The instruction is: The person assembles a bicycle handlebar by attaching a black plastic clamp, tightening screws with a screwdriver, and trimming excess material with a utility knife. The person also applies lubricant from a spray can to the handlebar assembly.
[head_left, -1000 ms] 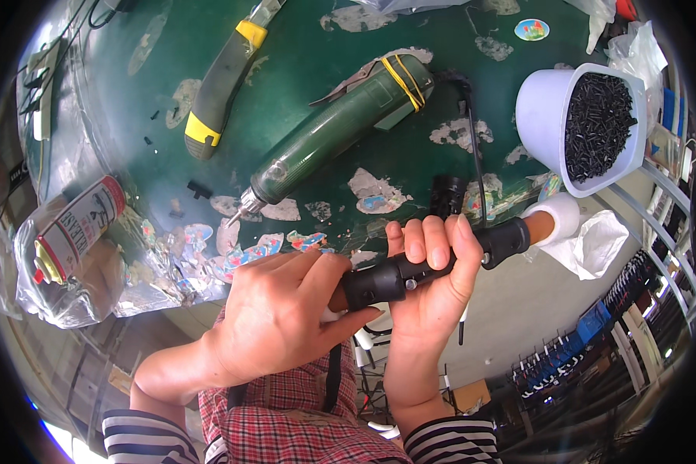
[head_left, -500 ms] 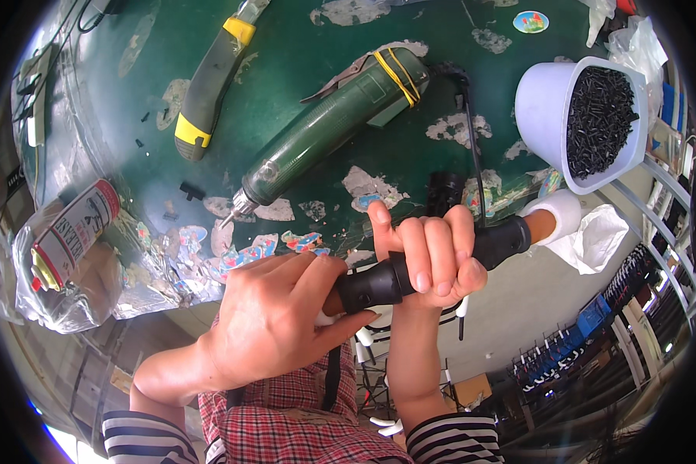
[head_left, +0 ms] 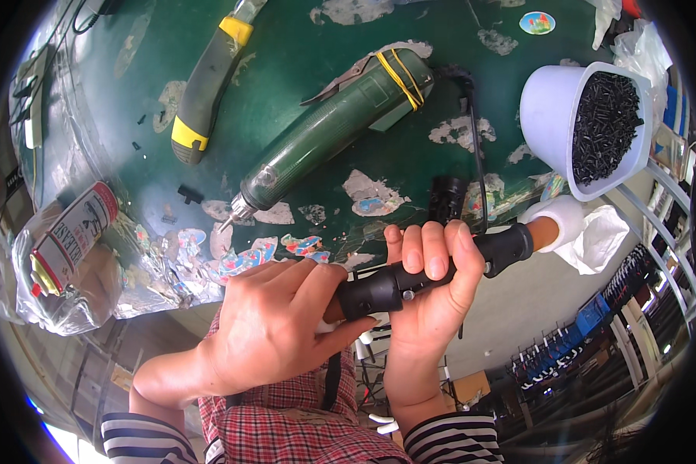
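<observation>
A worn green counter holds a green rotary tool and a white tub of black parts. Just off its near edge, the right hand is clenched around a black cylindrical handle. The left hand grips the handle's near end, apparently wrapped around it.

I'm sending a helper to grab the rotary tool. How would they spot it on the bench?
On the green bench, look near the middle, left of the white tub of black bits. The rotary tool is the dark green cylinder lying diagonally, yellow bands round its upper end; the neighbouring knife is grey and yellow.
</observation>
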`<state>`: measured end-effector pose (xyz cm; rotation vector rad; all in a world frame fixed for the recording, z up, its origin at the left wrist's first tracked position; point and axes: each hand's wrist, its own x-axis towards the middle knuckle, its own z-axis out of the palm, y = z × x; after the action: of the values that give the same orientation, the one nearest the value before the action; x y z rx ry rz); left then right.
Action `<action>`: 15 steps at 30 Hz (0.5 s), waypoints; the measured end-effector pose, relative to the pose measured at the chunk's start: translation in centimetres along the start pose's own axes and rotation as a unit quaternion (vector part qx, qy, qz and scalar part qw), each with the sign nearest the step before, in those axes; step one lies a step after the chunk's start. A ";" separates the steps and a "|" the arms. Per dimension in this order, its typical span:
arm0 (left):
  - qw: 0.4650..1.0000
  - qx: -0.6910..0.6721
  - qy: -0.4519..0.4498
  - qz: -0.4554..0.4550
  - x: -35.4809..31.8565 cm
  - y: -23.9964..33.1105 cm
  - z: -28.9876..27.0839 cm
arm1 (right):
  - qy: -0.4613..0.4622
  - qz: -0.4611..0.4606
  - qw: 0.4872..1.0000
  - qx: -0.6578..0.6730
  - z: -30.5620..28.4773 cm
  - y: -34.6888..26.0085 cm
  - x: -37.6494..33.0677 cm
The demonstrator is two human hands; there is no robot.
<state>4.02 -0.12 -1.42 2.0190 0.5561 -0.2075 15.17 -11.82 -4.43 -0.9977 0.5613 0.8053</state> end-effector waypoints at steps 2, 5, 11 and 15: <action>1.000 0.003 -0.004 -0.002 -0.1 0.0 0.0 | 0.006 -0.001 1.000 -0.003 0.1 0.0 0.0; 1.000 0.008 -0.004 -0.005 0.0 0.2 0.0 | 0.022 -0.001 1.000 -0.015 0.3 0.0 -0.1; 1.000 0.014 0.004 -0.004 0.0 0.2 0.2 | 0.036 -0.013 0.999 -0.028 0.4 0.2 -0.1; 1.000 0.011 0.002 -0.011 0.0 0.3 0.2 | -0.048 -0.010 0.999 -0.014 -0.6 0.0 0.4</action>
<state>4.23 -0.38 -1.26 2.0349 0.5822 -0.2230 15.33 -12.20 -5.01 -0.9829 0.4570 0.8400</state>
